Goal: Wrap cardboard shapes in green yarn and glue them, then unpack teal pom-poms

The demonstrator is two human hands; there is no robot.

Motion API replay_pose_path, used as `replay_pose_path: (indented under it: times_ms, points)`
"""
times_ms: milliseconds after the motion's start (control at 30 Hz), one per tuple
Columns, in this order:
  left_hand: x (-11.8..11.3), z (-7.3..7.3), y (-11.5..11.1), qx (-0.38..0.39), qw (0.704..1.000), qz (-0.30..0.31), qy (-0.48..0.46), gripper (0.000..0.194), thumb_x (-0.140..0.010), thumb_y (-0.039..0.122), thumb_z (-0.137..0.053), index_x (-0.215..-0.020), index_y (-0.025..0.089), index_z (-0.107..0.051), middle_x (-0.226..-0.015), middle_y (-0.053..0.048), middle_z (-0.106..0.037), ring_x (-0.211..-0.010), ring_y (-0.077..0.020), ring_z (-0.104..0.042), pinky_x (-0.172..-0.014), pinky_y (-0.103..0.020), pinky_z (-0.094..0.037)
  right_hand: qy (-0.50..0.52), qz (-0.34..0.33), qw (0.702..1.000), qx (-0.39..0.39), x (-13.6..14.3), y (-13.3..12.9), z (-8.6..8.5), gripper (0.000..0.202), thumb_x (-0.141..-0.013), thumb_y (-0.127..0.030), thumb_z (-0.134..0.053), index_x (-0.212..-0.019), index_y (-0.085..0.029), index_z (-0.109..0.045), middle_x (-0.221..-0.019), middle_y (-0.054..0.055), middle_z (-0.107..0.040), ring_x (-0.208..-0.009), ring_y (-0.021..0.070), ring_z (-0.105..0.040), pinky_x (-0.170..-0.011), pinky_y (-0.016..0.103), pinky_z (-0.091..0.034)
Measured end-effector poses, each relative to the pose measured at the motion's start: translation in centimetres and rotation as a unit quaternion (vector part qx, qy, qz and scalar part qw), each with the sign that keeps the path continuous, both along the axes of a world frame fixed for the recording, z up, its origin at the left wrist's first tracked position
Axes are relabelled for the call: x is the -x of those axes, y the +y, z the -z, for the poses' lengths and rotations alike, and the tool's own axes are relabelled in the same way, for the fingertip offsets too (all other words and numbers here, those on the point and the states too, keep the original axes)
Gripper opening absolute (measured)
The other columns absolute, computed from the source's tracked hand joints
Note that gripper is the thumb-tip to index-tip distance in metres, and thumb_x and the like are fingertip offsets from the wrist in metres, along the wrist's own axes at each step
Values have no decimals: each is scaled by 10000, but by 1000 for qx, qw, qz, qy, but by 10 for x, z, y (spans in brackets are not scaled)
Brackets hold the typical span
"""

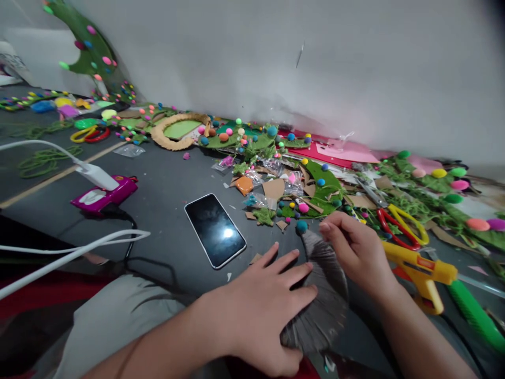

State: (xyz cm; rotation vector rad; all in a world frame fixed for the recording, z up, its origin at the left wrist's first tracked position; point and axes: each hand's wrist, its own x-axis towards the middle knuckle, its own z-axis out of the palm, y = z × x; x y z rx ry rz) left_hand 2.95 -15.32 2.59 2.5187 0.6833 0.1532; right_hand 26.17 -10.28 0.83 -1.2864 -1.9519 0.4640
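Observation:
A grey crescent-shaped piece [329, 279], its surface wrapped in fine yarn-like strands, lies at the table's near edge. My left hand [268, 305] rests across it with the fingers spread and stretched out, covering its left part. At its upper edge, my right hand [355, 252] is closed, thumb against curled fingers; anything pinched there is hidden. A teal pompom [301, 227] sits at the crescent's upper tip. Left of the hands lies a smartphone [215, 230], its dark screen facing up.
To the right are a yellow glue gun [422, 268], scissors with red and yellow handles [406, 226] and a green handle [475, 313]. Pompoms, cardboard scraps and green yarn [414, 195] line the wall. A magenta device [106, 195] with white cables lies at left.

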Motion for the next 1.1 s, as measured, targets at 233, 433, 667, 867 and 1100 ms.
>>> replay_pose_path:
  times_ms: [233, 433, 667, 867, 1100]
  points:
    - [23, -4, 43, -28, 972, -207, -111, 367, -952, 385, -588, -1265, 225, -695, -1431, -63, -653, -1348, -245, -591, -1167, -437, -458, -7, -7, 999, 41, -1, 1, 6, 371, -1023, -425, -517, -720, -212, -511, -604, -39, -440, -569, 117, -425, -555, 270, -332]
    - [60, 10, 92, -109, 937, -326, -65, 478, -928, 229, -591, -1402, 173, -600, -1481, -107, -596, -1346, -294, -585, -1142, -484, -469, -23, -11, 999, 24, 0, 2, 6, 507, -1010, -446, -542, -609, -201, -350, -580, -45, -311, -566, 99, -320, -551, 284, -264]
    - [59, 27, 112, -99, 944, -314, -39, 352, -926, 184, -563, -1232, 221, -733, -1318, -76, -726, -1231, -320, -669, -1024, -479, -525, -35, -67, 997, 33, 5, -2, 6, 488, -1013, -421, -553, -628, -200, -350, -588, -53, -319, -563, 91, -318, -555, 268, -277]
    - [62, 28, 117, -92, 926, -360, -72, 289, -933, 242, -574, -1130, 257, -784, -1228, -76, -766, -1139, -358, -698, -880, -488, -541, -37, -64, 997, 32, 5, 0, 7, 489, -1014, -426, -550, -622, -198, -367, -583, -50, -341, -565, 92, -334, -563, 274, -279]
    - [82, 12, 124, -22, 873, -429, -232, 297, -927, 362, -635, -1124, 186, -770, -1127, -98, -788, -993, -246, -731, -920, -397, -562, -30, -53, 997, 46, 8, -1, 7, 472, -1011, -427, -550, -624, -198, -407, -588, -46, -373, -576, 98, -369, -574, 279, -307]
